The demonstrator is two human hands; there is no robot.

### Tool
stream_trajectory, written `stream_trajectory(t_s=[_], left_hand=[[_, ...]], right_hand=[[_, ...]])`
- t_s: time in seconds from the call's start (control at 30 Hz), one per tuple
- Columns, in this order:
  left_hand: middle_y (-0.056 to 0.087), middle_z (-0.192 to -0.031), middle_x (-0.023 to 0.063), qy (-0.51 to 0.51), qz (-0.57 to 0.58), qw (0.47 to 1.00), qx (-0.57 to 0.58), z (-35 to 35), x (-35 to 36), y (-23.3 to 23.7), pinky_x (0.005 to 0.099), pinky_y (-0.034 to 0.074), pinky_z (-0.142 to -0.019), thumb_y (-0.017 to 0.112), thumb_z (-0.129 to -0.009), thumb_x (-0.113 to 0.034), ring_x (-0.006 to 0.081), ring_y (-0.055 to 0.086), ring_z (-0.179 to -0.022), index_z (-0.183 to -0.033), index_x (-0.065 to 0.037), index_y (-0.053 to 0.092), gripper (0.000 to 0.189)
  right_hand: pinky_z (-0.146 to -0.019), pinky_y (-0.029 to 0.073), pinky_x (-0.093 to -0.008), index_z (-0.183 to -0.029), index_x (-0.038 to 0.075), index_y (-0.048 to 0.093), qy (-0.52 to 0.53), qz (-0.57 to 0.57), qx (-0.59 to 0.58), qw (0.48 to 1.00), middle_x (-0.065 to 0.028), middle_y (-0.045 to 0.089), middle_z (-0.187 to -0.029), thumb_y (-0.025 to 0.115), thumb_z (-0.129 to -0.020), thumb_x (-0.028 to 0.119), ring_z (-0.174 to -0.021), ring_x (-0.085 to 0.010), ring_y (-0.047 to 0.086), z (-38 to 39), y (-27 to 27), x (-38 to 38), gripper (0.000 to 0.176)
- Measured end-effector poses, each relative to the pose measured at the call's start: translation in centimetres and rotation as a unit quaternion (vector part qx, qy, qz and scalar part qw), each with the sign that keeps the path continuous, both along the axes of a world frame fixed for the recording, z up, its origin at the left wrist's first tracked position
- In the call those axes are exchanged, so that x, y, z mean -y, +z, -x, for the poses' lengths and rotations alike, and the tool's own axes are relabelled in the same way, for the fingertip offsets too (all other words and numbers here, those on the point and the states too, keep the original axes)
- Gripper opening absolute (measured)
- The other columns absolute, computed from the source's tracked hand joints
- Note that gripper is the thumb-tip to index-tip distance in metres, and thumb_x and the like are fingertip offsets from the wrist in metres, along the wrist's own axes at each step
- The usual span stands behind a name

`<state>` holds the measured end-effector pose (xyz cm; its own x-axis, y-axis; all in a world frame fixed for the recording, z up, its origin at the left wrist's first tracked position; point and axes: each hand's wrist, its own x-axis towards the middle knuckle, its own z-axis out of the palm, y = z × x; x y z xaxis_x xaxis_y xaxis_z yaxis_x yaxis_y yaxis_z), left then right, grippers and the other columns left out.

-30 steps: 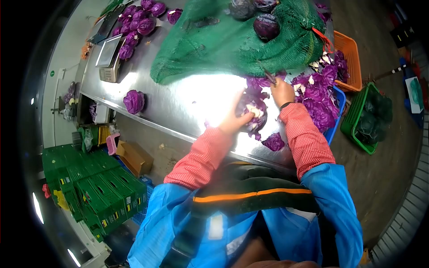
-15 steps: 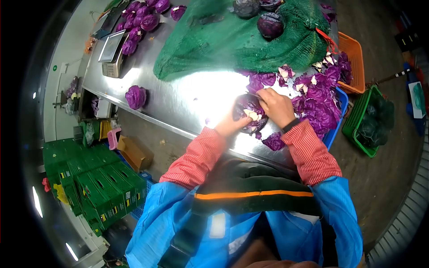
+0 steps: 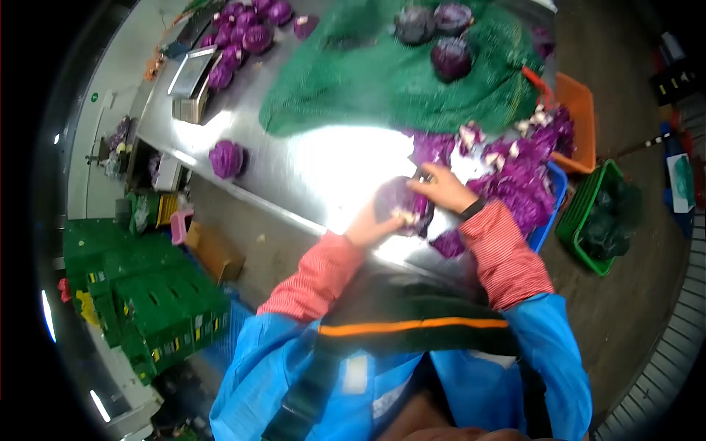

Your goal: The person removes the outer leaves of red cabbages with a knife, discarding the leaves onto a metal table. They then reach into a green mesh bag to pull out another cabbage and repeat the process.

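A purple cabbage head (image 3: pixel 397 198) rests on the steel table (image 3: pixel 294 158) near its front edge. My left hand (image 3: pixel 370 225) grips this cabbage from the near side. My right hand (image 3: pixel 446 190) lies against its right side, fingers closed on a small knife whose dark tip (image 3: pixel 420 176) shows at the cabbage's top. A loose purple leaf piece (image 3: pixel 446 242) lies just right of the cabbage.
A heap of purple trimmings (image 3: pixel 515 165) covers the table's right end above a blue crate (image 3: pixel 553 209). Behind lie a green net sack (image 3: pixel 382 77) with cabbages (image 3: pixel 450 57), a scale (image 3: pixel 193 82), trimmed heads (image 3: pixel 246 33) and one alone (image 3: pixel 226 158). Orange basket (image 3: pixel 577 110), green basket (image 3: pixel 599 224), green crates (image 3: pixel 140 301).
My right hand came back from the trimmings heap to the cabbage's right side. The left hand kept hold and the cabbage shifted slightly left.
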<state>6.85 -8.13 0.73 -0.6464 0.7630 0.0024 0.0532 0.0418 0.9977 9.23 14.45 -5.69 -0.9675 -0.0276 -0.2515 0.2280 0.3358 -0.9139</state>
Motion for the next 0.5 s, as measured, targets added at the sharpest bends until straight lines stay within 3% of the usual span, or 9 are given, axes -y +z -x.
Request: stream_trajectory(t_s=[0.03,0.07,0.17,0.27,0.3,0.37,0.4,0.43,0.5], left_hand=[[0.046,-0.132,0.0147,-0.010,0.015,1.000,-0.011,0.1,-0.4,0.4,0.0383,0.039,-0.104,0.071,-0.078,-0.015,0.0237,0.046,-0.121,-0.142,-0.001,0.031,0.077],[0.047,-0.130,0.0142,-0.009,0.033,0.999,0.007,0.2,-0.9,0.8,0.0378,0.040,-0.103,0.072,-0.077,-0.015,0.0231,0.047,-0.119,-0.141,-0.001,0.033,0.076],[0.051,-0.124,0.0128,0.006,0.088,0.989,0.119,0.5,-2.4,3.1,0.0363,0.042,-0.100,0.073,-0.076,-0.017,0.0216,0.051,-0.114,-0.138,-0.002,0.036,0.074],[0.052,-0.122,0.0129,0.004,0.083,0.972,0.222,0.7,-2.4,6.9,0.0354,0.041,-0.099,0.075,-0.074,-0.019,0.0218,0.052,-0.112,-0.138,-0.002,0.038,0.076],[0.051,-0.124,0.0138,0.000,0.078,0.970,0.232,0.6,-2.2,7.1,0.0356,0.040,-0.101,0.076,-0.073,-0.020,0.0229,0.050,-0.115,-0.139,-0.002,0.037,0.079],[0.050,-0.127,0.0154,0.000,0.077,0.968,0.237,0.7,-2.0,7.2,0.0360,0.037,-0.104,0.077,-0.072,-0.022,0.0249,0.048,-0.119,-0.140,-0.001,0.036,0.083],[0.049,-0.128,0.0160,0.000,0.075,0.968,0.240,0.8,-2.1,7.3,0.0364,0.036,-0.105,0.078,-0.072,-0.024,0.0254,0.047,-0.120,-0.141,-0.001,0.036,0.084],[0.049,-0.129,0.0166,0.000,0.074,0.967,0.244,0.9,-2.3,7.5,0.0368,0.035,-0.106,0.078,-0.072,-0.025,0.0260,0.046,-0.122,-0.141,-0.001,0.035,0.084],[0.049,-0.129,0.0174,-0.005,0.068,0.963,0.259,0.7,-2.4,7.9,0.0376,0.034,-0.107,0.077,-0.073,-0.027,0.0266,0.045,-0.123,-0.141,0.000,0.035,0.084]], right_hand=[[-0.086,0.050,-0.0316,-0.123,0.000,0.058,-0.011,0.063,-0.073,0.995,-0.0148,0.068,-0.106,0.071,-0.085,0.032,-0.096,-0.0187,0.063,0.4,-2.9,0.1,0.052],[-0.084,0.050,-0.0317,-0.122,0.001,0.058,0.010,-0.009,-0.048,0.999,-0.0126,0.069,-0.104,0.070,-0.086,0.032,-0.095,-0.0179,0.063,0.1,0.4,-0.3,0.049],[-0.084,0.050,-0.0315,-0.126,0.002,0.056,0.021,0.055,-0.032,0.998,-0.0128,0.068,-0.107,0.066,-0.089,0.036,-0.095,-0.0171,0.063,-0.5,1.7,-1.2,0.052],[-0.082,0.050,-0.0325,-0.125,-0.001,0.056,0.065,-0.049,-0.041,0.996,-0.0161,0.067,-0.107,0.063,-0.090,0.035,-0.092,-0.0209,0.063,-1.0,0.6,-2.0,0.050],[-0.080,0.051,-0.0345,-0.121,-0.001,0.058,0.053,0.031,0.021,0.998,-0.0165,0.068,-0.104,0.063,-0.090,0.035,-0.091,-0.0223,0.064,-1.1,2.1,-1.8,0.048],[-0.076,0.051,-0.0347,-0.117,0.000,0.060,0.035,-0.019,-0.007,0.999,-0.0182,0.068,-0.096,0.062,-0.091,0.035,-0.086,-0.0233,0.065,-1.0,2.0,-1.6,0.043],[-0.070,0.051,-0.0367,-0.111,0.002,0.062,0.028,-0.070,-0.036,0.996,-0.0195,0.067,-0.086,0.061,-0.091,0.035,-0.076,-0.0293,0.066,-1.1,2.7,-1.3,0.039],[-0.067,0.052,-0.0418,-0.105,0.004,0.063,0.041,-0.195,-0.148,0.969,-0.0198,0.066,-0.080,0.060,-0.090,0.033,-0.072,-0.0372,0.065,-1.2,2.5,-1.2,0.033],[-0.065,0.052,-0.0463,-0.097,0.004,0.063,0.034,-0.263,-0.168,0.950,-0.0187,0.067,-0.078,0.060,-0.088,0.029,-0.072,-0.0392,0.065,-0.8,2.5,-0.8,0.027]])
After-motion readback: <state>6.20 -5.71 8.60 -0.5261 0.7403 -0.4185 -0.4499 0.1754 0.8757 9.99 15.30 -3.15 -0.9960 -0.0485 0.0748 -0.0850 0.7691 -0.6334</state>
